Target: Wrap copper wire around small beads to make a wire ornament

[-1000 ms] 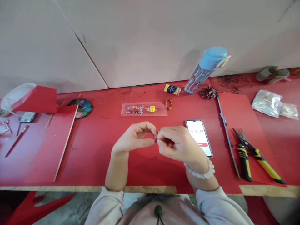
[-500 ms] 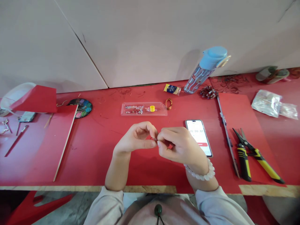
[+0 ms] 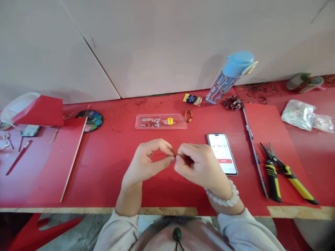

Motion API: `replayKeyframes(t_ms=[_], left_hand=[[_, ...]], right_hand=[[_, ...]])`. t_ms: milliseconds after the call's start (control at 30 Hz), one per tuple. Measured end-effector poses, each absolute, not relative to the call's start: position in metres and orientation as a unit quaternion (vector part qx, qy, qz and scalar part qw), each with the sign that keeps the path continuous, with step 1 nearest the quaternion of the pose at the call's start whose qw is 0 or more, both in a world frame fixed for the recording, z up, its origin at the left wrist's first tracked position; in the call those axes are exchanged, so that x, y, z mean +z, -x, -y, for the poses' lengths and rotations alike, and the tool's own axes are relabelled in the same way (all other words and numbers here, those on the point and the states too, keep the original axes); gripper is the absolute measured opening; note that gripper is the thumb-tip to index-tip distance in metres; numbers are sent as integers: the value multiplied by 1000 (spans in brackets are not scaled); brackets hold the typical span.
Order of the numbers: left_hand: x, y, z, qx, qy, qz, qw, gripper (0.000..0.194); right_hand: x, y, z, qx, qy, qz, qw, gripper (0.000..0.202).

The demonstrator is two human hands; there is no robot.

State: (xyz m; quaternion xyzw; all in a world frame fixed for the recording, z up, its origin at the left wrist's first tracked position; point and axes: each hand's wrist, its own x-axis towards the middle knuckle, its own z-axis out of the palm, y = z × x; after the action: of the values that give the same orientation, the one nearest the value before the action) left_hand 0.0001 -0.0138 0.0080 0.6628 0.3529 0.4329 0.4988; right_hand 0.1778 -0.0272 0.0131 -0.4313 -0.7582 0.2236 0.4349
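Note:
My left hand (image 3: 149,161) and my right hand (image 3: 199,162) meet fingertip to fingertip above the red table. A thin dark thread (image 3: 159,154) runs through the gap between my left thumb and index finger to the spot where both hands pinch. The left thumb and index finger press on it; the fingers of my right hand are curled and closed on its other part. Most of the thread is hidden by the fingers. Behind the hands lies a clear plastic tray (image 3: 138,126) with small beads (image 3: 150,122) and a yellow cap (image 3: 170,121).
To the right lie a phone (image 3: 222,153) showing a timer and yellow-black pliers (image 3: 273,181). A blue-lidded bottle (image 3: 227,76) leans at the back, near a small yellow packet (image 3: 192,99) and a coiled cord (image 3: 188,115). A raised board (image 3: 69,157) stands left.
My left hand has tilted and dropped slightly, its fingertips now pinched closer to the right ones. More of the thread shows inside the left hand's finger gap.

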Motion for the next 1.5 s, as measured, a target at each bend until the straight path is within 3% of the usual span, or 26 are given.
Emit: replayKeyframes(t_ms=[233, 467, 567, 700, 833, 933, 1033, 1267, 1500], left_hand=[[12, -6, 22, 426, -800, -395, 151, 15], [5, -3, 11, 443, -824, -353, -32, 17], [-1, -3, 4, 451, -833, -321, 12, 15], [-7, -5, -2, 488, -791, -319, 186, 22], [-7, -8, -4, 487, -737, -332, 329, 14], [-2, -7, -3, 479, -715, -345, 375, 12], [0, -6, -1, 468, -732, -362, 339, 5], [-5, -7, 3, 512, -754, -407, 64, 13], [-3, -10, 9, 510, -766, -388, -57, 15]], right_hand=[[9, -169, 27, 250, 508, 712, 415, 25], [3, -178, 15, 358, 431, 697, 447, 10], [0, -185, 11, 317, 408, 707, 483, 11], [-5, -191, 6, 170, 373, 740, 534, 17], [-9, -194, 1, 88, 323, 774, 538, 22], [-10, -192, -1, 72, 305, 786, 533, 21], [-6, -191, 2, 70, 303, 795, 521, 20], [10, -180, 27, 120, 347, 809, 458, 16], [7, -175, 35, 147, 406, 763, 482, 26]])
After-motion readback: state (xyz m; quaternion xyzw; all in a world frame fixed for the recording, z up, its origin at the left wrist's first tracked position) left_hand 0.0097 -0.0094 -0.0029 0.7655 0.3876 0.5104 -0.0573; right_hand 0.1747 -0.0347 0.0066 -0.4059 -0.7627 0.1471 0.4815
